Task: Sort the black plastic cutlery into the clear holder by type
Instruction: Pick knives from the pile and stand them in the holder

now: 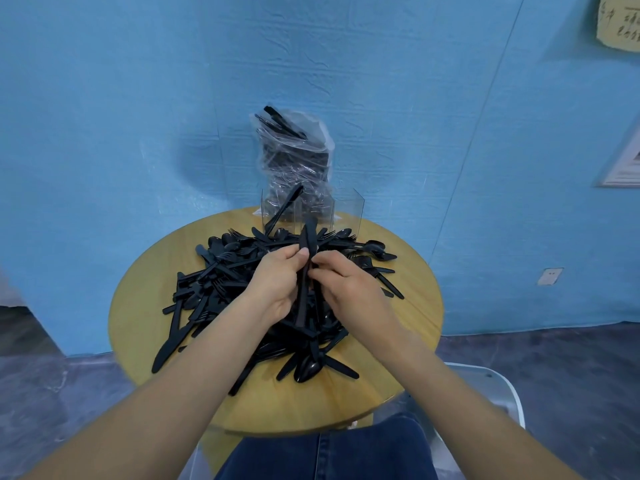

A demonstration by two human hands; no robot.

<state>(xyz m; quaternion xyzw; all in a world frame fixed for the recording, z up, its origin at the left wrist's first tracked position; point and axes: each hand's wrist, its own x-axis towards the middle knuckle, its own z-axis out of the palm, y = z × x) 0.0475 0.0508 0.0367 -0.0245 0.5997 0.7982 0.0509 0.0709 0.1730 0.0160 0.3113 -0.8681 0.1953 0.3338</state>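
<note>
Both hands are together over the middle of the pile: left hand [277,282] curls round a small bunch of black knives [304,271], held upright with blades up, and right hand [346,285] pinches the same bunch from the other side. Can't tell how many pieces are in the bunch, looks like two or three.

Handling, my read: the cutlery is light, stiff, thin plastic, smooth enough to slide in a stack and likely to snap if bent. Best grip is mid-handle with the pieces aligned, not by tines or blade tips.

The cutlery pile [263,292] sprawls across the round wooden counter [408,334], knives, forks and spoons all mixed (dozens, too tangled to count by type). One clear holder [346,209] stands at the far edge just behind the pile, with several compartments; exactly one knife [284,209] leans in the left one. One plastic bag of more cutlery [294,157] stands behind the holder.
</note>
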